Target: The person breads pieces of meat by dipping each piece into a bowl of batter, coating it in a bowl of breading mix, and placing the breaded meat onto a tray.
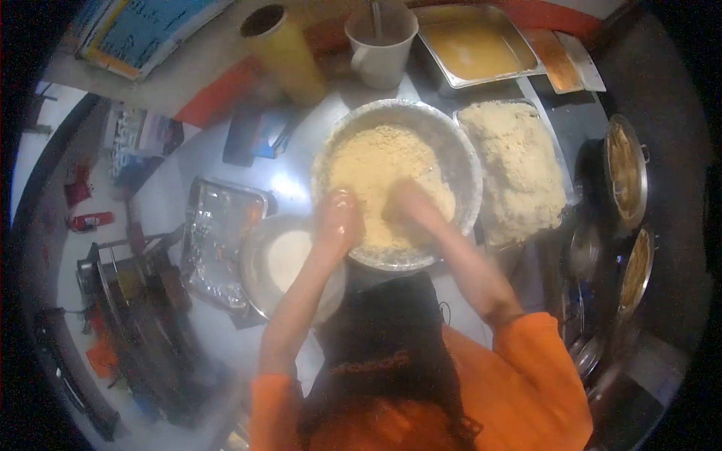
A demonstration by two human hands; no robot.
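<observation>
A large metal bowl [470, 177] in front of me holds a pale yellow, crumbly mixture [383, 161] that looks like flour or dough. At the bowl's left inner side, my left hand [341, 216] is closed with its fingers curled; whatever lies inside them is hidden. Farther right, my right hand [411, 201] is pushed down into the mixture. Its fingers are sunk in and blurred, so their shape does not show.
To the right, a tray is heaped with pale dough-like mass [519, 169]. On the left stand a bowl with white powder [289, 259] and a foil-lined tray [218, 255]. Behind are a white jug [382, 56], a yellow container [289, 56] and a pan of yellow liquid [477, 49].
</observation>
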